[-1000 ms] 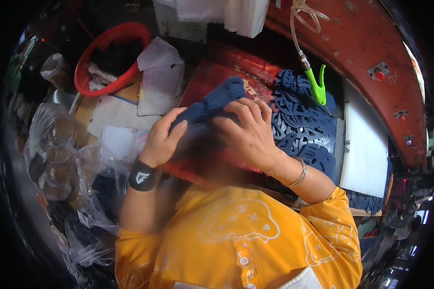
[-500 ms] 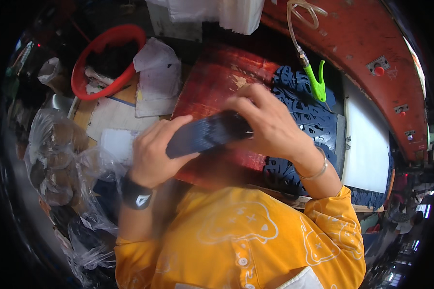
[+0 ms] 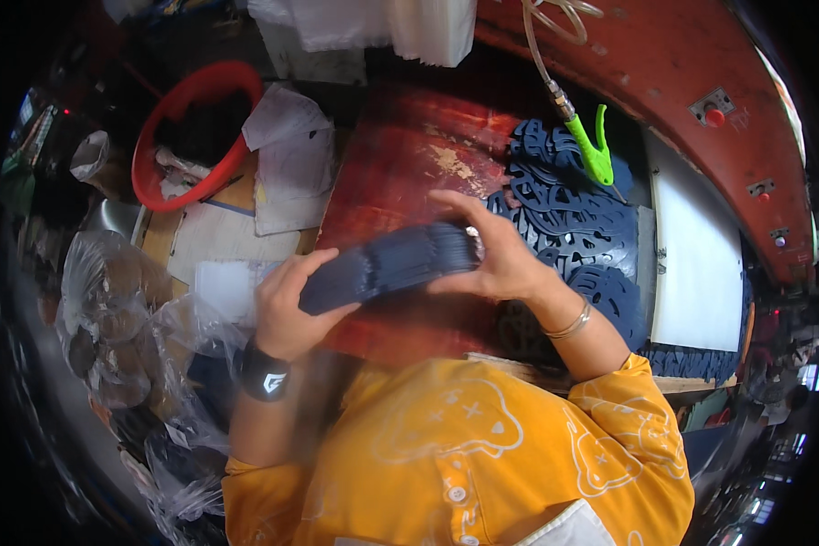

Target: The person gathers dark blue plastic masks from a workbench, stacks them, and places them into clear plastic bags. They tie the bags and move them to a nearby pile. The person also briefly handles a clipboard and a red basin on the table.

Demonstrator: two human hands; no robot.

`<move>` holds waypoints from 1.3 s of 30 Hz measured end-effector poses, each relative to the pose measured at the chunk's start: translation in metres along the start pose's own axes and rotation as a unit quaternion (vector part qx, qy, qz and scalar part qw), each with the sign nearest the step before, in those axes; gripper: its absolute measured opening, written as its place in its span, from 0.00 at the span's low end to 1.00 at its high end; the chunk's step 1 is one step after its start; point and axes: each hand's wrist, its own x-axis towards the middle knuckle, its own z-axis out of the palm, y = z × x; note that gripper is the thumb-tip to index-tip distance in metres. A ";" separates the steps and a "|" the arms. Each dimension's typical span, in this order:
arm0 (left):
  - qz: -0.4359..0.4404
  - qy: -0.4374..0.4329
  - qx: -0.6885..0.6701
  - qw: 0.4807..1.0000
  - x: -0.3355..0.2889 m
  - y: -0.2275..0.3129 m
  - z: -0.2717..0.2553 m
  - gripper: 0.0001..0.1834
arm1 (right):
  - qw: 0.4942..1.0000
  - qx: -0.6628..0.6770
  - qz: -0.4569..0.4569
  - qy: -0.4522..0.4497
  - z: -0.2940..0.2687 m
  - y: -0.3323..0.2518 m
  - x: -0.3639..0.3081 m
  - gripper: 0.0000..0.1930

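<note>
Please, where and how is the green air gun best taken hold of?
Grip the air gun probably by its thick green body, below the metal fitting. Come from the left, the right hand's side: the lever stands off on the right, and the thin nozzle points down.

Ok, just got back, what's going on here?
A person in yellow holds a dark blue stack above a red board: left hand around one end, right hand spread around the other, its grip unclear. Blue cut-outs lie to the right, with a green air gun near them. A red basin stands upper left.
</note>
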 end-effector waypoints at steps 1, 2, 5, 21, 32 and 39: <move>0.033 0.013 -0.006 0.999 0.000 0.000 0.001 0.45 | 0.998 0.014 0.056 -0.013 0.002 0.005 -0.002 0.54; 0.075 0.043 -0.004 0.996 0.001 0.001 0.000 0.45 | 0.999 0.012 -0.004 0.037 0.005 0.009 -0.003 0.55; -0.014 0.011 0.015 1.000 0.003 0.000 0.004 0.39 | 0.998 -0.056 -0.025 0.033 0.010 0.020 -0.004 0.51; -0.082 -0.018 -0.047 0.995 0.012 -0.003 0.008 0.40 | 0.940 -0.248 -0.128 0.197 0.038 -0.002 -0.014 0.31; -0.058 -0.029 -0.073 0.995 0.008 -0.004 0.004 0.36 | 0.922 -0.325 -0.183 0.109 0.041 -0.010 0.014 0.16; -0.076 -0.067 -0.149 0.984 0.011 -0.013 -0.002 0.24 | 0.918 -0.348 -0.184 0.041 0.039 -0.014 0.012 0.19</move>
